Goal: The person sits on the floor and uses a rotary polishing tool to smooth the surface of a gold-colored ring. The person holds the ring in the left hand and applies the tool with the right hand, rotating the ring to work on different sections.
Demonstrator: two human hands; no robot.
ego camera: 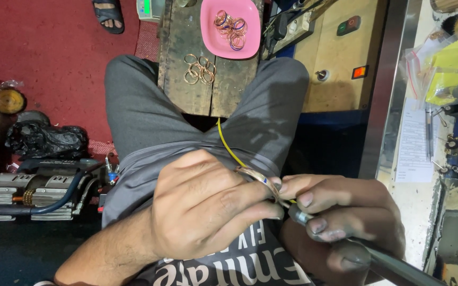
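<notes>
My left hand (208, 204) pinches a thin copper-coloured bangle (254, 175) between thumb and fingers, close to my lap. My right hand (340, 212) holds a dark metal rod-like tool (377, 259), its tip meeting the bangle's edge where the two hands touch. A yellow cord (229, 145) runs up from the hands across my grey trousers (144, 127). Part of the bangle is hidden behind my left fingers.
A pink dish (210, 39) with several bangles sits on a worn wooden block (178, 79), with more loose bangles (199, 70) beside it. A machine with hoses (33, 193) lies left on the red floor. A cluttered bench with yellow packets (446, 74) stands right. Someone's sandalled foot (107, 13) shows at the top.
</notes>
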